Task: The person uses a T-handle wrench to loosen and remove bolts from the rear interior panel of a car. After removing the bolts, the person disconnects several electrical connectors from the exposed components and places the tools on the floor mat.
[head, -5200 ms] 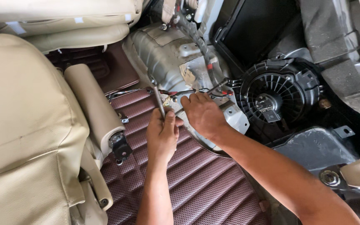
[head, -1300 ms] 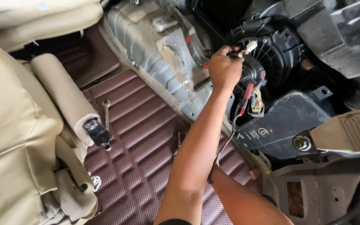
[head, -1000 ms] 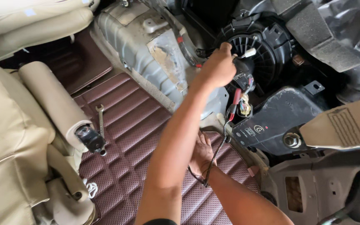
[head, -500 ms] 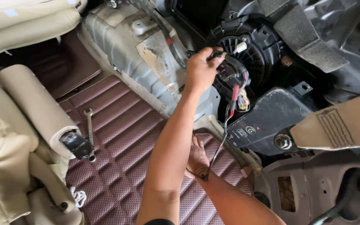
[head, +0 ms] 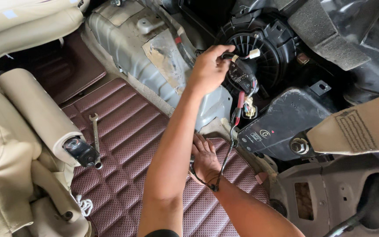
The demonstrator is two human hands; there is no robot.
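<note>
My left hand [head: 209, 70] pinches the black plug [head: 242, 77] by the round fan [head: 259, 55]; my right hand [head: 205, 158] grips the wire [head: 224, 160] low. I should pull gently.

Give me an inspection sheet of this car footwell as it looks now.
Surface: maroon ribbed floor mat.
Job's things: small black connector module with red wire, held before round black blower fan.
Clutter: silver spanner on the mat.
Grippers: left hand grips the module; right hand rests low, fingers around a black cable.
Cables: the cable hangs from module to right hand.
Surroundings: beige seat, grey metal tunnel.
</note>
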